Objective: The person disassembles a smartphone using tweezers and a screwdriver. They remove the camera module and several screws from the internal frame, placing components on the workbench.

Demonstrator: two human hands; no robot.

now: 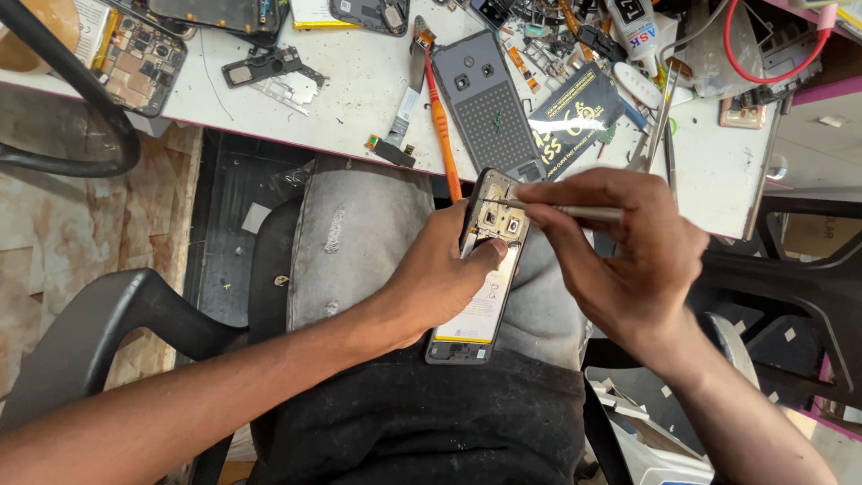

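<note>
Both hands work on an opened phone held over the lap, at the centre of the frame.

The left hand (440,278) is clamped around the opened phone (485,269) from its left side, thumb on its face; the right hand (620,260) pinches a thin metal tool (575,213) whose tip touches the phone's upper end. Above them, on the white counter (359,99), lie a grey back cover (489,108), an orange screwdriver (442,135) and a black packet (575,117); a circuit board (139,63) sits upper left.
</note>
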